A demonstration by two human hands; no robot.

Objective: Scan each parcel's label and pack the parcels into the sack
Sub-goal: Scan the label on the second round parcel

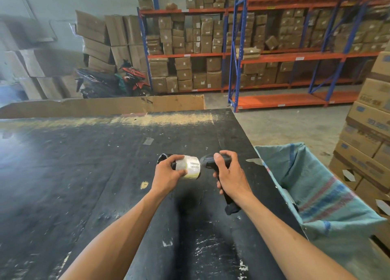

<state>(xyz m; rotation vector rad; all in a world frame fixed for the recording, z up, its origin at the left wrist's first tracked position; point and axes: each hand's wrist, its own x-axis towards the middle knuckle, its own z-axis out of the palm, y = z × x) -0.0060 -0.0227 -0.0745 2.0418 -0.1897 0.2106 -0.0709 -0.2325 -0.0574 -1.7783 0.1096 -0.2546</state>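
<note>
The black table [84,174] lies before me, with the open teal sack [329,197] hanging at its right edge. My right hand [232,174] grips the black scanner [207,162], muzzle just beside the label. My left hand [168,172] curls round the small black parcel [190,167], held above the table, its barcode label [194,165] facing up.

From my remote feed I see two bare forearms, uncovered from the lower frame edge to the wrists, with no sleeve showing. My left hand [168,172] and right hand [230,174] are bare too, without gloves. I see no ring, watch or band on the fingers and wrists facing the camera. The forearms look lean, with smooth outlines.
</note>
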